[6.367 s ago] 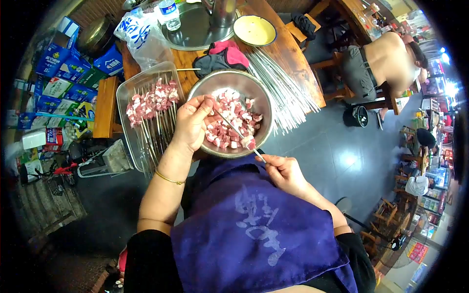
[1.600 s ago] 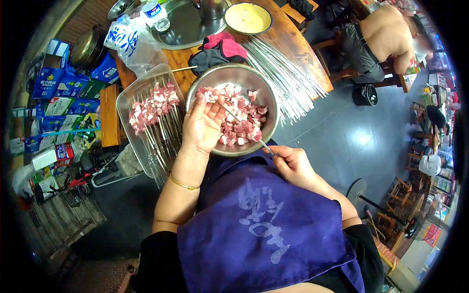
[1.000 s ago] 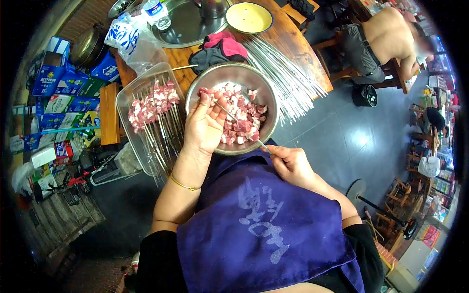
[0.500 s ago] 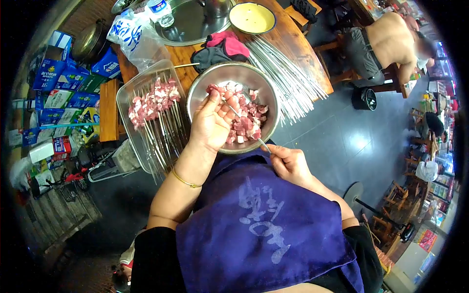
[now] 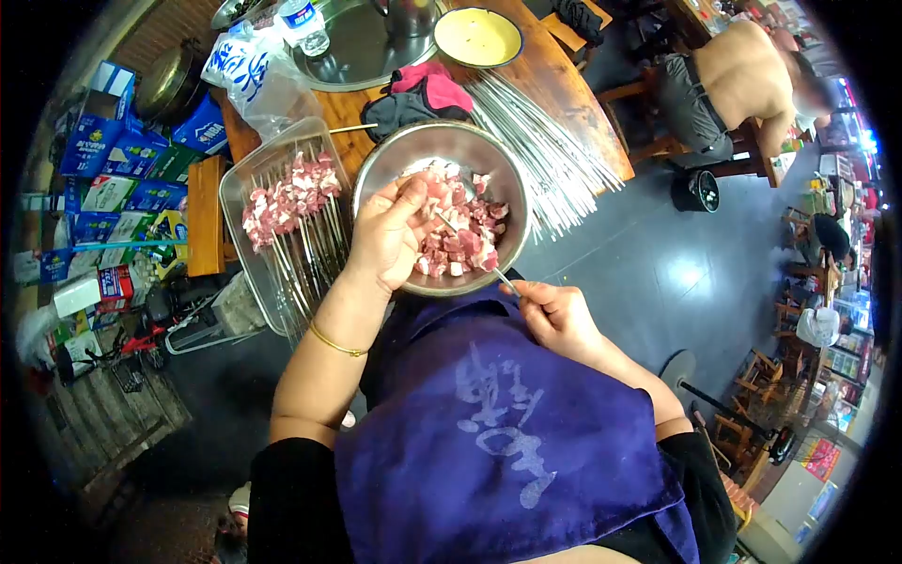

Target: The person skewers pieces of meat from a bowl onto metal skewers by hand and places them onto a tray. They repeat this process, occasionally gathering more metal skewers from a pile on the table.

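My right hand (image 5: pixel 556 315) grips the lower end of a metal skewer (image 5: pixel 507 281) at the front edge of a steel bowl (image 5: pixel 376 164). The skewer slants up and left across the bowl, with a chunk of meat on it near the rim. Over the bowl's left side, my left hand (image 5: pixel 390 230) pinches a piece of meat (image 5: pixel 438 188) near the skewer's upper end. Loose cut meat (image 5: pixel 460 246) lies in the bowl. To the left, a clear plastic tray (image 5: pixel 232 202) holds several loaded skewers (image 5: pixel 291 202).
Bare metal skewers (image 5: pixel 540 141) lie right of the bowl. Behind it are dark and pink gloves (image 5: pixel 423 97), a yellow dish (image 5: pixel 477 38), a round metal tray (image 5: pixel 352 66), a water bottle (image 5: pixel 305 28) and a plastic bag (image 5: pixel 258 80). A person (image 5: pixel 742 75) sits at the upper right.
My left hand has shifted slightly left, its fingers now more closed around the meat. The whole view has drifted a little; my right hand keeps its hold on the skewer.
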Demonstrator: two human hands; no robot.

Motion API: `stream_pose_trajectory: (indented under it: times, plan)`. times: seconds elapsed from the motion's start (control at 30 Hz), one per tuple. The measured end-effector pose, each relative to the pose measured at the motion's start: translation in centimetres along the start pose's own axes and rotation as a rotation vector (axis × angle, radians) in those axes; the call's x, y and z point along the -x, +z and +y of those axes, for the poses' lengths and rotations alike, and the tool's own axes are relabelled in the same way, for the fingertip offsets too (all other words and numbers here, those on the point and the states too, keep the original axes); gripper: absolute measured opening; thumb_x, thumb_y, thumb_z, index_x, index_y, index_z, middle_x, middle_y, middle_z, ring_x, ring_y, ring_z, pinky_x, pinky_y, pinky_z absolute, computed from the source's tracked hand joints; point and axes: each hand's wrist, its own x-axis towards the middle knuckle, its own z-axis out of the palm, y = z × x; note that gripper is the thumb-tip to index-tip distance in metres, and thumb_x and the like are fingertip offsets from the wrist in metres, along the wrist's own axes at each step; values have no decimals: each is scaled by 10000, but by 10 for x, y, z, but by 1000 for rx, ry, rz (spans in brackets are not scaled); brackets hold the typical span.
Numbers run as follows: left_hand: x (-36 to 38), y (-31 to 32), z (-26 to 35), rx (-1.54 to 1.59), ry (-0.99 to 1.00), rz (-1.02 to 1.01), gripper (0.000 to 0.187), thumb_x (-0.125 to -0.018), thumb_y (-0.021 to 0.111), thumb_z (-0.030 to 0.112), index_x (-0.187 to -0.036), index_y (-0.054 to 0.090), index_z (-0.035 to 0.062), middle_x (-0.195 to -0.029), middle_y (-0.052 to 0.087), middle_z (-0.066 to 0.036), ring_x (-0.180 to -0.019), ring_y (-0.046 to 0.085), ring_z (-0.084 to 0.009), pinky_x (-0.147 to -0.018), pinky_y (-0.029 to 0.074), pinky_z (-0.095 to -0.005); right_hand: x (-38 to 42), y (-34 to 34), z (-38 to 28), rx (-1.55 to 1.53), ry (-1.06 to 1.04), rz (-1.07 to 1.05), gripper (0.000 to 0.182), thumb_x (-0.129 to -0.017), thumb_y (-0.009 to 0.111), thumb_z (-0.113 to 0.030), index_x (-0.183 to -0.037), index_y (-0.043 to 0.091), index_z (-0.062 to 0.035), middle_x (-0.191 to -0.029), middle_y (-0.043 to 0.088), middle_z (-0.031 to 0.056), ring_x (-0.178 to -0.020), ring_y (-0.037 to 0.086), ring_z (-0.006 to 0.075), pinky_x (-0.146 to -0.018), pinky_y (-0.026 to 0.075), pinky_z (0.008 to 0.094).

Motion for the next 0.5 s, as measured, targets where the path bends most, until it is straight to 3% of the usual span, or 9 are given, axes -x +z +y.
stream_pose_trajectory:
  times: [0.3, 0.5]
  plan:
    - [1, -1, -24, 292, 65, 31, 200, -941, 586, 281, -1037, 617, 108, -1004, 649, -45, -962, 622, -195, -887, 512, -376, 2, 4, 2, 17, -18, 5, 269, -859, 529, -8, -1101, 643, -5, -895, 683, 192, -734, 689, 254, -680, 541, 321]
    - [10, 9, -25, 323, -85, 169, 173, -958, 565, 241, -1032, 613, 93, -972, 642, -38, -948, 627, -206, -865, 527, -386, 3, 9, 3, -22, 0, -7, 277, -860, 513, 2, -1107, 638, 3, -924, 688, 190, -772, 692, 231, -708, 540, 315]
